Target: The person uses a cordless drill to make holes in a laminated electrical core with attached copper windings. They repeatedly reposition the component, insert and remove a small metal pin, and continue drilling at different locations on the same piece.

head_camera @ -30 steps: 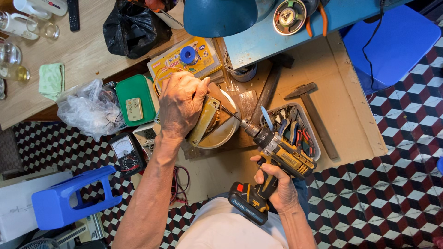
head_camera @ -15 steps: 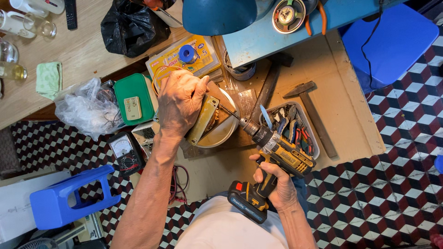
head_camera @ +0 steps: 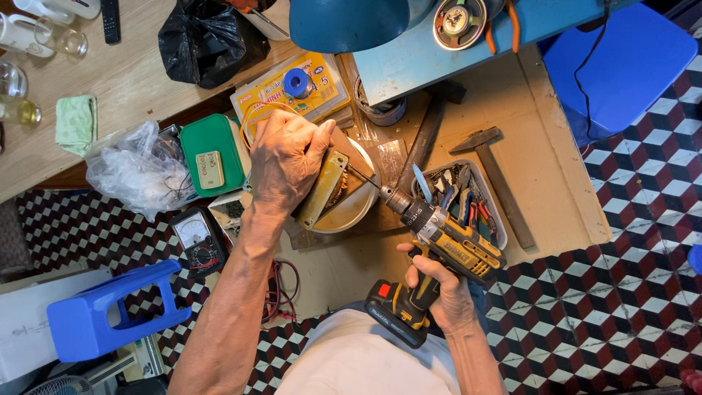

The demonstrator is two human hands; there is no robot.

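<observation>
On cluttered cardboard-topped bench (head_camera: 556, 183) above checkered floor (head_camera: 621, 307): left hand (head_camera: 284, 161) clamps metal part (head_camera: 322, 189); right hand (head_camera: 439, 289) grips drill (head_camera: 439, 241), bit seemingly touching.

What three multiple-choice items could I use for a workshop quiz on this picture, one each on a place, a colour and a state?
1. Where does the steel-headed hammer lie?
A. on the checkered floor
B. on the bench, beside the grey tray of hand tools
C. on the blue plastic stool

2. What colour is the flat case beside the left hand?
A. green
B. red
C. white

3. What is the right hand doing?
A. resting open
B. lifting the hammer
C. closed on the grip of the yellow and black cordless drill

Key: 1 B, it rests on the tan benchtop right of the tray. 2 A, its lid is green. 3 C, fingers wrap the grip while the bit meets the brass-coloured metal piece.
</observation>
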